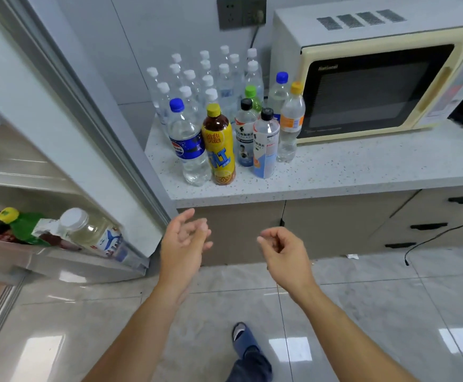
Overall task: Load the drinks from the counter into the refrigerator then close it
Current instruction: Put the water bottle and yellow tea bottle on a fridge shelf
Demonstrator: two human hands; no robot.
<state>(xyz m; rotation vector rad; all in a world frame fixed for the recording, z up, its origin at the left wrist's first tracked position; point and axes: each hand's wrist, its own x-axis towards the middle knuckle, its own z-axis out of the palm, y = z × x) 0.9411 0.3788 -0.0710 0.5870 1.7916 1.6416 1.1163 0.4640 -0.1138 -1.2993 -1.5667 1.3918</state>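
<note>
At the left edge of the frame the refrigerator door stands open, and its lower shelf holds several bottles lying tilted, among them a white-capped one. Just right of it, low in the centre, the left hand hangs empty with fingers loosely spread. Above, on the counter, the drinks stand upright in a cluster. The right hand is empty too, fingers loosely curled. A microwave fills the upper right.
</note>
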